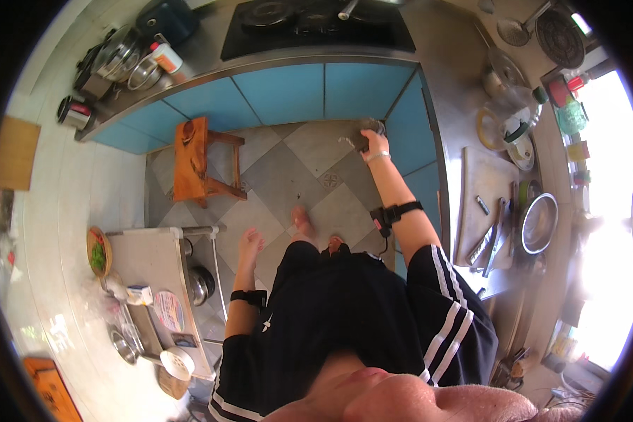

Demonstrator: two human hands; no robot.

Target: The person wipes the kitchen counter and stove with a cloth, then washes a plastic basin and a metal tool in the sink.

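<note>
My right hand (pixel 377 144) is stretched forward, near the inner corner of the blue cabinets (pixel 364 90). Its fingers grip a dark grey, crumpled cloth (pixel 360 139), whose far side is blurred. I cannot tell whether the cloth touches a cabinet front. By my left side hangs my left hand (pixel 251 242), with its fingers loosely apart and nothing in it. It is to the right of a white side table (pixel 147 258).
A wooden stool (pixel 191 171) stands on the tiled floor (pixel 274 169). Ahead, a black cooktop (pixel 316 39) lies on the counter. The right-hand counter bears a cutting board (pixel 477 179) with knives (pixel 496 237) and a metal bowl (pixel 539 224). A basket of greens (pixel 99 253) sits at left.
</note>
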